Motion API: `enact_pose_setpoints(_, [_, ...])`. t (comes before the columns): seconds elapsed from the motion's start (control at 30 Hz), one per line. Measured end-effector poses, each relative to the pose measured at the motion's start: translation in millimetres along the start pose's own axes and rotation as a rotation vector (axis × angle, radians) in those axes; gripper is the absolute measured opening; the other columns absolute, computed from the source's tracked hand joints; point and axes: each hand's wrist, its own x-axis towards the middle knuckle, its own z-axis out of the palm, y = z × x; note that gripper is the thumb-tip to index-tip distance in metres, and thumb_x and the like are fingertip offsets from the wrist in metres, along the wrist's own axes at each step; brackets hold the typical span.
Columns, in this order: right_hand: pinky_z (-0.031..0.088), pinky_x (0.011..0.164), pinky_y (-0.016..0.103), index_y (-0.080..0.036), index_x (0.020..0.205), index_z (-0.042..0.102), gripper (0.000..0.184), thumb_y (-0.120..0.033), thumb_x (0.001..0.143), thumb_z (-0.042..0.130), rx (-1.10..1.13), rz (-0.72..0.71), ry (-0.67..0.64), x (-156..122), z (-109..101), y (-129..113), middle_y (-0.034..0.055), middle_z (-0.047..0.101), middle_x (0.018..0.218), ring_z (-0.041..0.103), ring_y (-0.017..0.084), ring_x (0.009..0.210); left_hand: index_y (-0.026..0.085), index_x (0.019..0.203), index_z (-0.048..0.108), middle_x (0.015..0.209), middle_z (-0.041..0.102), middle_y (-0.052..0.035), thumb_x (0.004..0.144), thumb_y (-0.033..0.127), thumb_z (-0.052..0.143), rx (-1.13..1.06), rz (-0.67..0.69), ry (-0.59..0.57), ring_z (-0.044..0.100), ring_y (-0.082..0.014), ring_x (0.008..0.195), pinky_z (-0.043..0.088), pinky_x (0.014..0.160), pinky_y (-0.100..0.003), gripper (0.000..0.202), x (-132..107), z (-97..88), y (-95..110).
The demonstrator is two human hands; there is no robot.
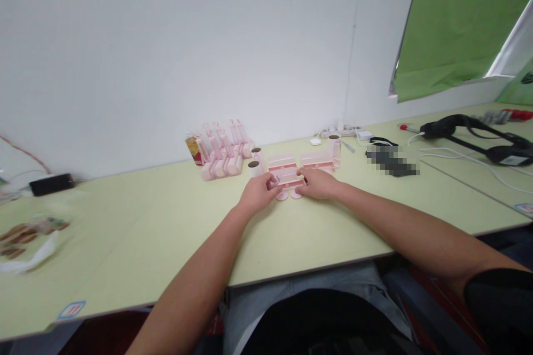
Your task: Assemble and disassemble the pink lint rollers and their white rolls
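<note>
My left hand (259, 195) has its fingers closed on a small, pale pink plastic piece (273, 181), too small to make out fully. My right hand (320, 183) grips the right end of an open pink plastic case (287, 175), thumb at the near side and fingers at the far side. Two round pink discs (282, 196) lie at the near edge of the case, between my hands. Beyond my left hand stand white rolls with brown cardboard cores (254, 168). Another open pink case (317, 162) lies behind my right hand, with an upright roll (334, 147) at its right end.
Several pink handled pieces (225, 158), resembling lint rollers, are grouped left near the wall beside a yellow-red box (194, 150). A power strip (339, 131), a pixelated dark item (391, 161) and a black headset (478, 136) lie right. A black phone-like object (51, 184) is far left.
</note>
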Motion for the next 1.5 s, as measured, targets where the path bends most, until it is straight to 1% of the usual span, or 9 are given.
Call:
enact_pose_setpoints(0.17, [0.040,0.074,0.027,-0.017,0.117,0.057,0.040,-0.042,0.085,0.058,0.057,0.007,0.176,0.5,-9.0,-6.6,0.0093,0.067,0.103,0.060,0.019,0.088,0.017,0.077,0.059,0.065,0.058,0.0001,0.079,0.043,0.059,-0.014,0.031,-0.010,0.048,-0.0128,0.058,0.028,0.055,-0.025,0.026,-1.2,-0.3,4.7])
enact_pose_setpoints(0.27, [0.037,0.070,0.025,-0.017,0.103,0.060,0.028,-0.039,0.091,0.048,0.171,-0.078,0.239,-0.6,-13.8,-12.3,0.0053,0.067,0.090,0.057,0.016,0.079,0.017,0.077,0.058,0.067,0.058,-0.0001,0.079,0.041,0.059,-0.027,0.066,-0.036,0.048,-0.0123,0.058,0.028,0.055,-0.025,0.025,-2.3,-0.7,8.0])
enact_pose_setpoints(0.37, [0.035,0.064,0.024,-0.017,0.093,0.061,0.032,-0.042,0.095,0.041,0.299,-0.213,0.144,-4.0,-14.6,-18.3,0.0016,0.064,0.079,0.054,0.014,0.070,0.017,0.075,0.057,0.066,0.058,0.0005,0.079,0.040,0.059,-0.031,0.086,-0.067,0.048,-0.0119,0.057,0.028,0.055,-0.024,0.024,-3.8,-0.7,10.6])
enact_pose_setpoints(0.47, [0.033,0.061,0.023,-0.017,0.089,0.061,0.032,-0.045,0.093,0.045,0.363,-0.326,0.013,-8.3,-12.6,-24.4,-0.0012,0.060,0.070,0.051,0.012,0.064,0.017,0.077,0.058,0.065,0.057,0.0011,0.079,0.040,0.058,-0.051,0.121,-0.121,0.048,-0.0119,0.059,0.030,0.056,-0.024,0.023,-5.2,-0.8,12.4])
enact_pose_setpoints(0.53, [0.031,0.059,0.022,-0.017,0.084,0.060,0.029,-0.043,0.091,0.049,0.364,-0.354,-0.015,-10.6,-11.4,-27.8,-0.0022,0.057,0.066,0.049,0.012,0.061,0.017,0.080,0.059,0.066,0.058,0.0009,0.079,0.040,0.058,-0.064,0.143,-0.154,0.049,-0.0121,0.060,0.031,0.057,-0.024,0.023,-5.8,-0.6,13.2])
enact_pose_setpoints(0.73, [0.030,0.059,0.022,-0.017,0.076,0.058,0.027,-0.039,0.089,0.052,0.367,-0.369,-0.003,-11.1,-11.2,-29.0,-0.0025,0.056,0.065,0.048,0.011,0.061,0.017,0.080,0.060,0.066,0.058,0.0007,0.080,0.041,0.057,-0.069,0.158,-0.149,0.048,-0.0120,0.060,0.032,0.058,-0.024,0.024,-6.3,0.3,14.0])
enact_pose_setpoints(1.1, [0.031,0.061,0.023,-0.016,0.078,0.060,0.042,-0.048,0.095,0.039,0.364,-0.337,0.036,-5.5,-6.4,-22.8,-0.0008,0.058,0.070,0.048,0.012,0.064,0.017,0.071,0.053,0.064,0.054,0.0015,0.078,0.041,0.057,-0.075,0.093,-0.115,0.046,-0.0117,0.060,0.031,0.058,-0.024,0.025,-4.9,-0.2,12.9])
enact_pose_setpoints(1.37, [0.030,0.061,0.022,-0.016,0.083,0.063,0.037,-0.048,0.092,0.046,0.329,-0.256,0.050,-4.4,-6.9,-20.5,-0.0007,0.060,0.071,0.051,0.012,0.066,0.017,0.071,0.052,0.065,0.053,0.0018,0.078,0.040,0.058,-0.070,0.092,-0.122,0.045,-0.0118,0.060,0.030,0.058,-0.024,0.024,-4.1,1.6,10.1])
enact_pose_setpoints(1.5, [0.030,0.060,0.023,-0.016,0.081,0.062,0.041,-0.050,0.093,0.043,0.290,-0.250,0.043,-5.6,-10.4,-21.0,-0.0002,0.061,0.070,0.051,0.012,0.065,0.017,0.070,0.051,0.064,0.053,0.0019,0.078,0.041,0.058,-0.062,0.089,-0.104,0.045,-0.0117,0.060,0.030,0.058,-0.024,0.026,-3.5,1.3,9.6])
